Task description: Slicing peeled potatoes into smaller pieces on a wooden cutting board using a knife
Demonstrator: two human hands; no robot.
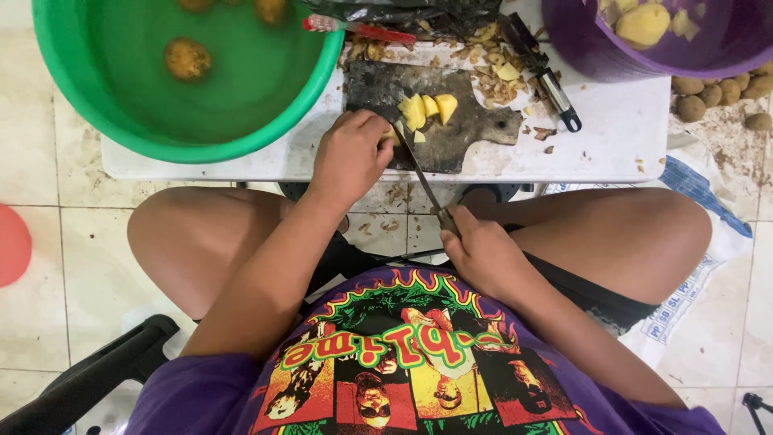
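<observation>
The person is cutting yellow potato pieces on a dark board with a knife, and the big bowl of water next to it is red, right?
Not quite. The head view shows the big bowl of water is green, not red. The rest holds: the right hand holds the knife over yellow potato pieces on the dark board.

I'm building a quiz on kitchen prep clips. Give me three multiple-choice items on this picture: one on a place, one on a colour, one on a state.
1. Where do the cut potato pieces lie?
A. in the green basin
B. on the dark cutting board
C. on the floor

2. What colour is the bucket at top right?
A. purple
B. red
C. white

3. What does the right hand hold?
A. a peeler
B. nothing
C. a knife

Key: 1 B, the yellow chunks sit on the cutting board. 2 A, its wall is purple. 3 C, it grips the handle of the knife, whose blade reaches the potato piece under the left hand.
</observation>
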